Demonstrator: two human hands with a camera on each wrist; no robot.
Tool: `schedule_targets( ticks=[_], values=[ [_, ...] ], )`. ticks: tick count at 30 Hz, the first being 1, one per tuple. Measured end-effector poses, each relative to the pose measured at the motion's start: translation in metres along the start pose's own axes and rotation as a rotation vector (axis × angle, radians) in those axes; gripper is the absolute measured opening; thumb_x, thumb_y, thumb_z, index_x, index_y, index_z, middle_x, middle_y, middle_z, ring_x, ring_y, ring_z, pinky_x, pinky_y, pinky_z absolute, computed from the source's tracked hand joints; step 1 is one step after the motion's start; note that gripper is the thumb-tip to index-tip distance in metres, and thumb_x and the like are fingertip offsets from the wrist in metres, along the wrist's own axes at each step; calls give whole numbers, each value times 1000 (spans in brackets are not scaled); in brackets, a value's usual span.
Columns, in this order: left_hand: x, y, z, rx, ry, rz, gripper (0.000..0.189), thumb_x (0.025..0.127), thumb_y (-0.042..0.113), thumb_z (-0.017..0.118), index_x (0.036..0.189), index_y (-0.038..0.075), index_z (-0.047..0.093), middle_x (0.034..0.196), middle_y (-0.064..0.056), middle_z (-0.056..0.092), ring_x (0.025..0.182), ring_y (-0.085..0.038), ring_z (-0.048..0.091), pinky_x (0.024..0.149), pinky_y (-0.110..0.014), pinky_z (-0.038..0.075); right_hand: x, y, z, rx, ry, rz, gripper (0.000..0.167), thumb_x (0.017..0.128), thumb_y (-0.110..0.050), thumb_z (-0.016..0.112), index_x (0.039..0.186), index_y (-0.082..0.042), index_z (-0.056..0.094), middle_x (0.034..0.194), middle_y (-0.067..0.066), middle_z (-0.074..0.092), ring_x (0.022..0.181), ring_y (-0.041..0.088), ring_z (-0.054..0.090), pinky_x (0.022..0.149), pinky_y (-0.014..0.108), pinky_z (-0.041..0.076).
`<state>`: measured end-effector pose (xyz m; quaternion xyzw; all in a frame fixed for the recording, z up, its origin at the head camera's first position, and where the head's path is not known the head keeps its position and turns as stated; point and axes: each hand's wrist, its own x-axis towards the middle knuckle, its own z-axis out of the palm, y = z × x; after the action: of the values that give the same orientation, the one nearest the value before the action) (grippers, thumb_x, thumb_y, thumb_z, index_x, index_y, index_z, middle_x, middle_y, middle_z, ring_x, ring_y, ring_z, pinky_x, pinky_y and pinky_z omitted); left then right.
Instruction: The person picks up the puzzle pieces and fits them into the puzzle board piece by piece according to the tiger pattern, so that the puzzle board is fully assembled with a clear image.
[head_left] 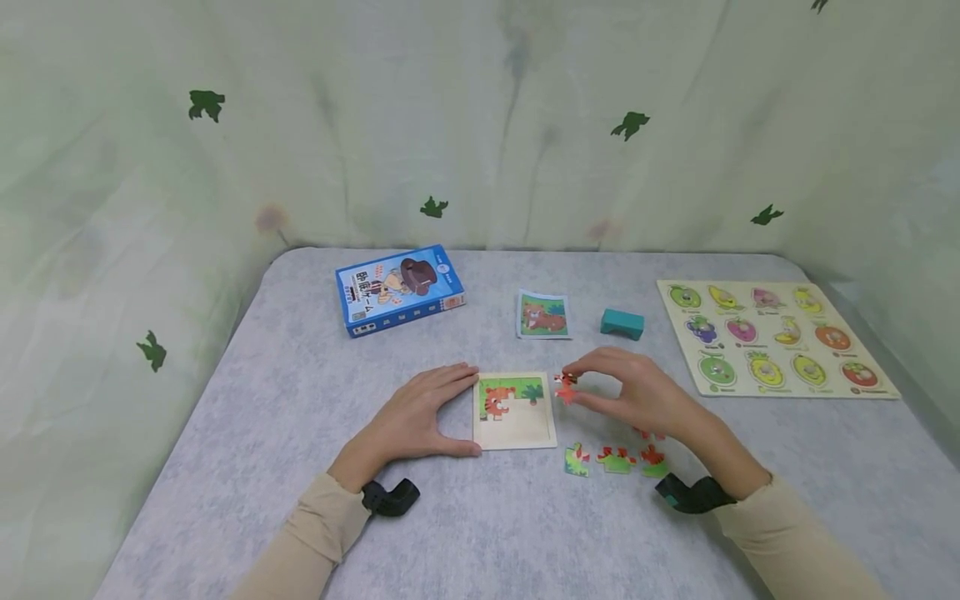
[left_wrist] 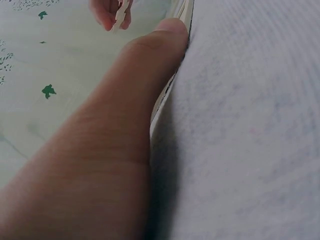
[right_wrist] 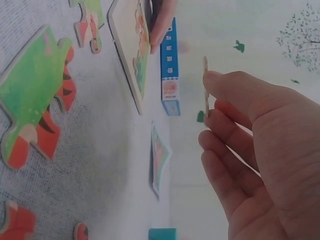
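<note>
A small square wooden puzzle tray [head_left: 528, 431] lies on the table, with joined pieces showing an orange animal's face and greenery along its top and left. My left hand [head_left: 416, 414] rests at the tray's left side, fingertips at the upper corner and the straight thumb [left_wrist: 150, 55] along the lower one. Just right of the tray, my right hand [head_left: 647, 393] pinches an orange puzzle piece [head_left: 566, 389] between thumb and fingers. The right wrist view shows this piece [right_wrist: 205, 90] edge-on, raised off the table. Loose puzzle pieces [head_left: 617, 460] lie below the right hand, one partly hidden by it.
A blue game box [head_left: 401, 290] lies at the back left. Behind the tray are a picture card [head_left: 543, 316] and a teal block [head_left: 622, 323]. A fruit puzzle board [head_left: 776, 337] covers the back right. Pale printed curtains [head_left: 480, 125] hang around the table.
</note>
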<state>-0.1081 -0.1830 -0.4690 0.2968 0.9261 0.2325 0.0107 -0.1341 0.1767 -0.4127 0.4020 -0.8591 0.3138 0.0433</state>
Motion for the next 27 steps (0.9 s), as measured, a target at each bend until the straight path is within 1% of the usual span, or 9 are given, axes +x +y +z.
schedule_targets(
  ticks=[3,8,13,17,27],
  values=[
    [-1,0,0,3,-5,-8,107,74,74,78,157,15,45,163,-1,42,152,-25,37,122,-53,34,3,-1,1,2,-5,4,34,87,-19,85,120,-14,75,117,-8,74,111,12,67,91,44,60],
    [-1,-1,0,1,6,4,106,75,74,77,157,14,47,162,-3,44,151,-26,39,121,-54,35,9,-2,2,13,-18,11,34,88,-20,85,119,-14,75,118,-7,74,112,13,67,91,45,60],
    [-1,-1,0,4,6,3,105,75,75,77,156,15,47,162,-2,44,151,-25,39,121,-53,36,14,-4,4,16,-14,-11,32,87,-17,85,118,-13,76,116,-5,74,111,15,67,89,46,61],
    [0,-1,1,11,-3,-2,106,75,75,77,157,16,46,162,0,43,152,-23,37,122,-51,35,19,-5,5,6,-19,-22,31,88,-17,84,118,-13,76,116,-4,74,110,15,68,88,45,61],
    [0,0,-1,10,-9,-8,106,75,75,77,157,16,45,163,0,43,152,-23,37,123,-51,34,28,-11,8,26,-72,36,30,90,-22,82,119,-16,76,118,-7,74,114,15,66,94,46,60]
  ],
)
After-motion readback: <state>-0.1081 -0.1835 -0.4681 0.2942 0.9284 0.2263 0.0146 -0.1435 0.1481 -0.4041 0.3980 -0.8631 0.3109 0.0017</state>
